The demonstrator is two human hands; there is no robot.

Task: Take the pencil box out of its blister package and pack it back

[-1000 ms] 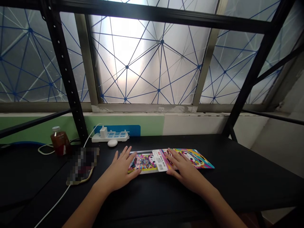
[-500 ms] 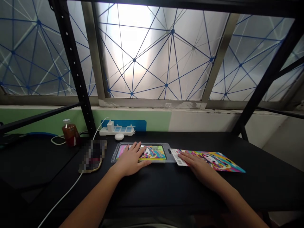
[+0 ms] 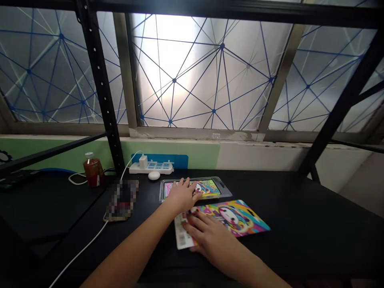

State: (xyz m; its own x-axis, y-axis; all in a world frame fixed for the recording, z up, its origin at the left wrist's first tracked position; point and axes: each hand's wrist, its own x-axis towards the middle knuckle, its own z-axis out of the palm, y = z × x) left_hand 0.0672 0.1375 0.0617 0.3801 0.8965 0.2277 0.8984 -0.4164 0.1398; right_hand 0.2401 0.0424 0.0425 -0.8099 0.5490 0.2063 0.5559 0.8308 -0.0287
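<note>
A cartoon-printed pencil box (image 3: 208, 189) in a clear plastic blister (image 3: 225, 193) sits on a black counter (image 3: 303, 228), a bright backing card (image 3: 237, 218) just in front of it. The left hand (image 3: 181, 196) rests open on the box, fingers (image 3: 187, 183) spread, ungrasping; the right hand (image 3: 208, 236) lies flat on the card, its fingers (image 3: 195, 226) released. A power strip (image 3: 151, 168) stands behind the box.

Head-worn camera, facing forward and down
Close above the left hand (image 3: 181, 196) and right hand (image 3: 210, 236) on the black desk (image 3: 300, 224), frosted window (image 3: 192, 72) ahead
</note>
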